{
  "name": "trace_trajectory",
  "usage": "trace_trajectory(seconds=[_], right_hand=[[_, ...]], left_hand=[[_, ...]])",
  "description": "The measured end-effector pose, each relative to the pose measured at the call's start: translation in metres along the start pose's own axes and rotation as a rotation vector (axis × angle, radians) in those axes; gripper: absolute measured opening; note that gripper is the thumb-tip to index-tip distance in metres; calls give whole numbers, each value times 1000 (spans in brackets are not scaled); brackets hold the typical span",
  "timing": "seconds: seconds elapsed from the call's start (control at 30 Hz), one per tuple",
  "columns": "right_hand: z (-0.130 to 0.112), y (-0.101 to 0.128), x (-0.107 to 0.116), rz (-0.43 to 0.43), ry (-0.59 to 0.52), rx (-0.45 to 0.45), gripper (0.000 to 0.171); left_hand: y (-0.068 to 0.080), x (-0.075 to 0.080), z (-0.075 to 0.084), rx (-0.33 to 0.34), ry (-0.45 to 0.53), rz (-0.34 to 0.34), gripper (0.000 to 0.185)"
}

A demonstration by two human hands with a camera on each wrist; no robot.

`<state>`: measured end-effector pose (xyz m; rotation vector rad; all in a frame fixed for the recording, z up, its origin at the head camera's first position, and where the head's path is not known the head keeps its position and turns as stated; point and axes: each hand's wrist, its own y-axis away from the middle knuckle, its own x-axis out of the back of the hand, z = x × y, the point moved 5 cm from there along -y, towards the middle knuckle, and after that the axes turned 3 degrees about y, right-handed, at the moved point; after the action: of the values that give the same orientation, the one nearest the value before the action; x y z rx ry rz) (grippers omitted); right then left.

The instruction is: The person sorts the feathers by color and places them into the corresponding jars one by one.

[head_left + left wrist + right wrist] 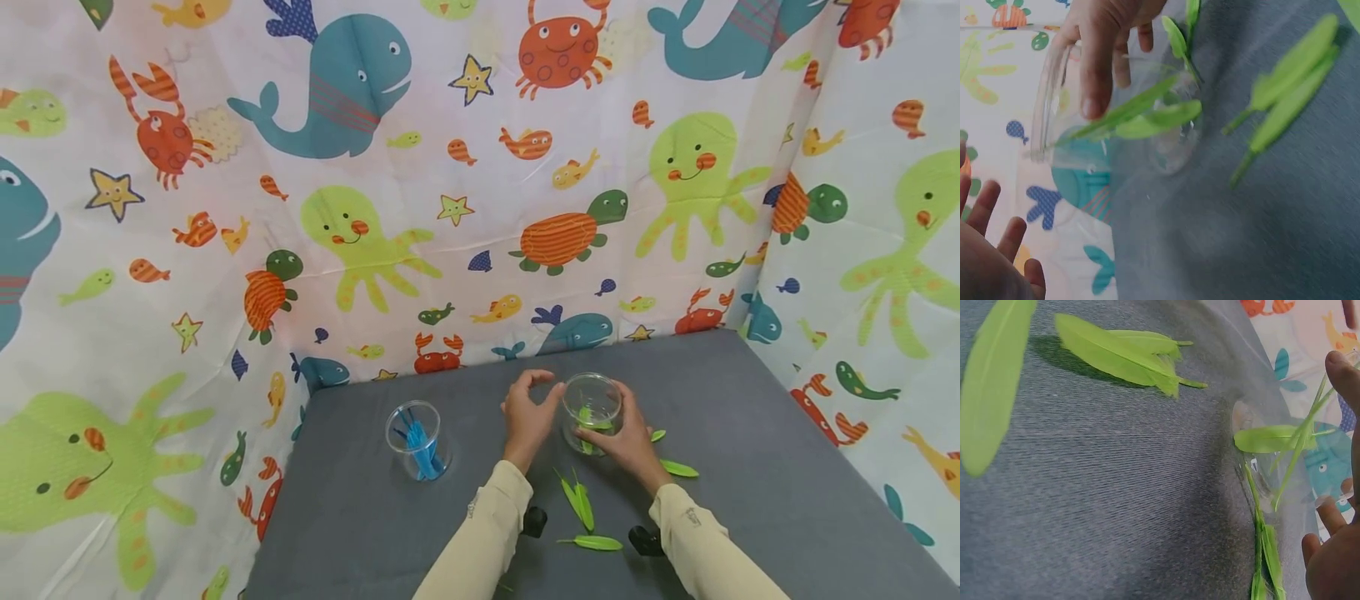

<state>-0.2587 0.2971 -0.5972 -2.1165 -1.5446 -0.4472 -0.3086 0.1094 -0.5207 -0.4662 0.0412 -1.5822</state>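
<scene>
The right hand [628, 442] holds a clear cup [592, 410] on the grey counter [750, 467]; its fingers curl around the cup's right side and the thumb lies on the wall. In the left wrist view the fingers [1099, 69] press on the clear wall near the rim. The cup stands near the middle of the counter, toward the back edge, and some green feathers [1141, 119] are inside it.

The left hand [529, 412] is just beside the cup on its left. Its fingers are curved and spread, and they hold nothing; I cannot tell if the fingertips touch the rim.

More green feathers lie loose on the counter: two [579, 502] between the forearms, one [596, 543] nearer to the person, one [678, 469] right of the right wrist. A small green tip [658, 435] shows just beside the right hand.

A second clear cup [417, 440] stands well apart to the left, with blue feathers [422, 450] in it. Nothing lies between the two cups.

A curtain [225, 250] with sea animals hangs behind and beside the counter.
</scene>
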Motion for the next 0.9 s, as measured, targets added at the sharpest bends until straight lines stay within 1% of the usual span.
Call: trace_trajectory(seconds=[0.1, 0.13, 0.2, 0.27, 0.37, 0.43, 0.53, 0.6, 0.67, 0.77, 0.83, 0.9], right_hand=[[-2, 3, 2, 0, 4, -2, 114], [-2, 4, 2, 1, 3, -5, 114], [-2, 6, 3, 2, 11, -12, 115], [-2, 8, 4, 3, 18, -20, 116], [-3, 10, 5, 5, 25, -20, 115], [-5, 11, 5, 10, 24, -8, 114], [-6, 13, 6, 18, 20, 14, 112], [-6, 14, 6, 23, 20, 23, 112], [-6, 15, 5, 22, 21, 28, 112], [-6, 17, 4, 19, 26, 27, 113], [-7, 17, 3, 15, 24, 25, 113], [-7, 17, 2, 9, 22, 20, 113]], left_hand=[[7, 14, -7, 12, -3, 65, 13], [11, 18, -11, 20, -14, 79, 10], [18, 24, -18, 44, -35, 83, 7], [26, 28, -27, 79, -84, 60, 7], [40, 30, -37, 123, -173, -21, 9], [50, 29, -42, 142, -256, -86, 11], [65, 22, -46, 142, -395, -180, 14], [73, 16, -50, 137, -513, -234, 19], [80, 9, -54, 137, -628, -270, 27], [86, 0, -57, 144, -776, -300, 42], [89, -6, -57, 138, -828, -296, 49], [90, -11, -56, 121, -855, -278, 52]])
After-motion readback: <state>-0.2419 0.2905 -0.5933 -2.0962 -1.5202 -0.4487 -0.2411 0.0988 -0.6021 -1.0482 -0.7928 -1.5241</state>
